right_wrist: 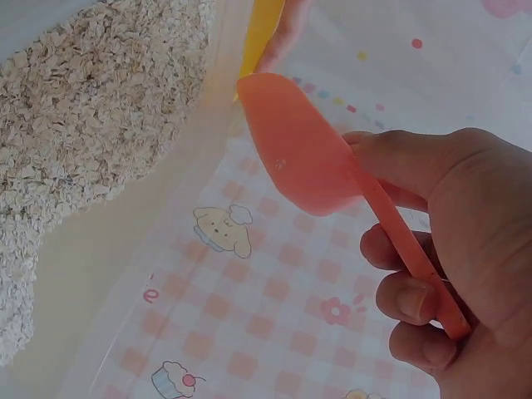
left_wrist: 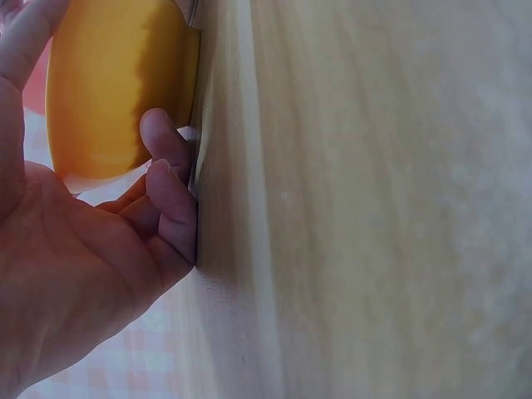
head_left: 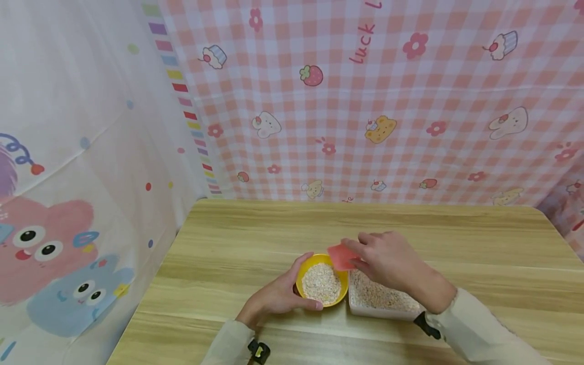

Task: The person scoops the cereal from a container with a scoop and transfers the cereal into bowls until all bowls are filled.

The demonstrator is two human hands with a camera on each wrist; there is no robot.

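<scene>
A yellow bowl [head_left: 343, 291] holding pale oat flakes [head_left: 321, 283] stands on the table. My left hand [head_left: 280, 294] grips it from the left side, thumb near the front of the rim and fingers round the far side. In the left wrist view, some fingertips curl low against the yellow bowl [left_wrist: 104, 91]. With my right hand [head_left: 394, 261] I hold a coral-pink scoop [head_left: 341, 257], its head tilted over the bowl's right rim. The right wrist view shows the fingers curled round the handle of the scoop [right_wrist: 303, 154], whose visible face carries no flakes.
Just right of the bowl stands a translucent rectangular container [head_left: 380, 311] with many oat flakes [right_wrist: 108, 100] in it. My right forearm crosses over its right end. The wooden table [head_left: 219, 253] runs back to a pink checked cloth [head_left: 283, 147]; a white printed cloth [head_left: 114, 152] hangs at left.
</scene>
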